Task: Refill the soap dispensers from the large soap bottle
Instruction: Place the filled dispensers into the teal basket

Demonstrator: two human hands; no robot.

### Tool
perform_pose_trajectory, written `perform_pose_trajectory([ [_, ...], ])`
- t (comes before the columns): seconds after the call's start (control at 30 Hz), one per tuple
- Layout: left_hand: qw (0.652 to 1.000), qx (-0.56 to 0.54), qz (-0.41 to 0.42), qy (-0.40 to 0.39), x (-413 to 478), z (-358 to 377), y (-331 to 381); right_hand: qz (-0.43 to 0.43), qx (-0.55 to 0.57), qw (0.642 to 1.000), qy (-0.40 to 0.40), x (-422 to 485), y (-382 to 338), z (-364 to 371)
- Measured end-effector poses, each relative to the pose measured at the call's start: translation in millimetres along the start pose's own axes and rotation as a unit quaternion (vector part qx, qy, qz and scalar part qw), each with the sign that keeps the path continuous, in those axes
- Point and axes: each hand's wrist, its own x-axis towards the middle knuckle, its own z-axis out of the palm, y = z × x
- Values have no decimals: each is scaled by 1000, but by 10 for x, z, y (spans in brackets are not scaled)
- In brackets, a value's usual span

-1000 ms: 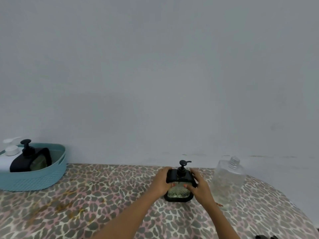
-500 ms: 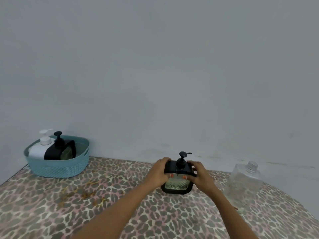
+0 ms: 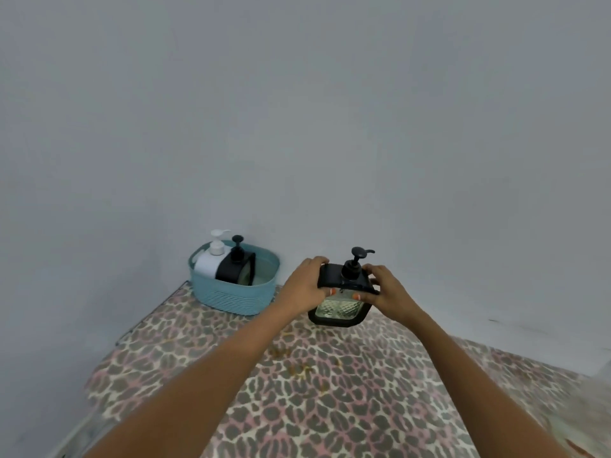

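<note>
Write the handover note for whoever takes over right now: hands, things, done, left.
The left hand grips the left side of the black-framed dispenser at its top; the right hand grips the right side. Its pump is on.
I cannot tell whether it rests on the leopard-print cloth.
The teal basket, back left, holds a white pump bottle and a second black dispenser.
The large soap bottle is out of view.
Done: fill levels unreadable.
Left: check each, refill as needed.
</note>
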Motion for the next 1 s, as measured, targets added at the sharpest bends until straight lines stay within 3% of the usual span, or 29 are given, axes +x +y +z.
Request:
perform_pose_trajectory([
  [0.3,993,1,-56,106,187,-633,-432,-71,-21,995,-71,939,-659,179],
  [0.57,969,-10,-120,214,316,-734,-726,-140,-144,968,-149,1726,-967,457],
  [0.83,956,0,-140,259,364,-627,-940,-195,-213,947,-141,1945,-1032,796],
  [1.0,956,33,-146,252,355,-499,-1082,-183,-166,951,-184,1951,-845,1009],
])
